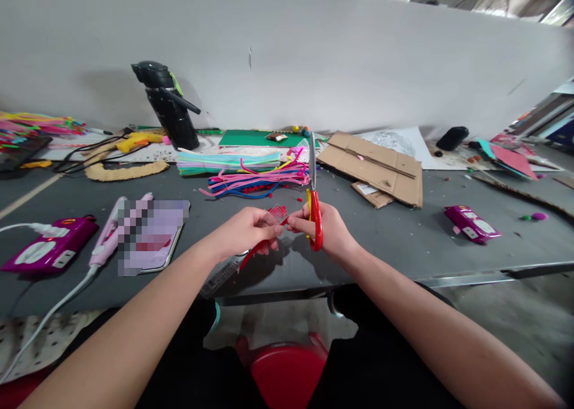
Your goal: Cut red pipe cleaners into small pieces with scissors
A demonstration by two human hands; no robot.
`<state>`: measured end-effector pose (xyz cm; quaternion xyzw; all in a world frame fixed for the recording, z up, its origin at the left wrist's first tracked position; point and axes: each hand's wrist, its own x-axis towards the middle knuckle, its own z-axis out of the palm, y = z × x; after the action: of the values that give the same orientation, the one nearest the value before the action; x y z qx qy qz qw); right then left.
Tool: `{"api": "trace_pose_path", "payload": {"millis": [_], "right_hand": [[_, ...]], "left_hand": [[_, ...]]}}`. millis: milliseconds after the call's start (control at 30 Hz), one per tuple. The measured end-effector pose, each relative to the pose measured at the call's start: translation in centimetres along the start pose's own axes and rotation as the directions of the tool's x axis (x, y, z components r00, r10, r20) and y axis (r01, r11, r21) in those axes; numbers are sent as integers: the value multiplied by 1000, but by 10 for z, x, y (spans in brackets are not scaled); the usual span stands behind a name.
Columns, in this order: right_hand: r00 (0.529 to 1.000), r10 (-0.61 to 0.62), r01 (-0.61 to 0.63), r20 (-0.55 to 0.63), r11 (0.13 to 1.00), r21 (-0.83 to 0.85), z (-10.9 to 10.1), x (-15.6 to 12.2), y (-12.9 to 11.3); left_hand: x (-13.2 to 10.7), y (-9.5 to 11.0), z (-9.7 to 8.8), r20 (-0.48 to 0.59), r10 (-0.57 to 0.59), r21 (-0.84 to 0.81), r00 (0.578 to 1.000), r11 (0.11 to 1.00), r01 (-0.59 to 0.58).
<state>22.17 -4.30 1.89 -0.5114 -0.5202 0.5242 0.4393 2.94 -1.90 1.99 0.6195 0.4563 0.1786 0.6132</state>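
Note:
My left hand (pixel 258 232) is closed on a thin red strip that looks like a pipe cleaner (pixel 252 255), whose tail hangs below the palm. My right hand (pixel 330 226) has a pair of scissors (pixel 315 208) hooked on it, red and yellow at the handles, with the blades pointing up and away. Its thumb and forefinger also pinch the strip's other end, close to the left fingertips. Small red clippings (pixel 278 211) lie just beyond the hands. A grey ruler-like tool (pixel 222 277) lies under my left wrist, partly hidden.
Behind the hands lie bundled pipe cleaners (pixel 264 179) and flat cardboard (pixel 372 167). A black thermos (pixel 170 107) stands back left. Nearer left are a phone (pixel 174 241), a pink hair iron (pixel 105 232) and a purple tissue pack (pixel 54 244); another purple pack (pixel 473 223) lies right.

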Motion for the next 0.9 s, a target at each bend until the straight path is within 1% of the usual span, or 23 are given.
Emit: {"api": "trace_pose_path", "payload": {"millis": [100,300,433,567,667,767,833,900], "right_hand": [[999,-25,25,22,1000,-3,0,-1,0],[1000,-6,6,-28,1000,-18,-1,0,-2],[999,-35,36,-23,999,26,-2,2,2],[1000,-18,19,-25,999,27,-1,2,3],[1000,-24,24,-12,999,25,-1,3,5],[999,-25,24,26,999,23,-4,5,10],[999,-7,8,43,1000,-24,-10,7,14],[998,22,-14,65,992,-123,-16,8,17]], "left_hand": [[0,1,0,-4,0,4,1000,1000,0],[-1,5,2,-10,-15,-1,1000,1000,15],[-1,4,1,-13,-8,6,1000,1000,8],[0,1,1,-6,-13,11,1000,1000,13],[0,0,1,1,-15,6,1000,1000,15],[1,1,-1,-7,-10,14,1000,1000,10],[1,2,-7,-37,13,34,999,999,-12],[1,3,-16,-86,36,55,996,998,-31]]}}
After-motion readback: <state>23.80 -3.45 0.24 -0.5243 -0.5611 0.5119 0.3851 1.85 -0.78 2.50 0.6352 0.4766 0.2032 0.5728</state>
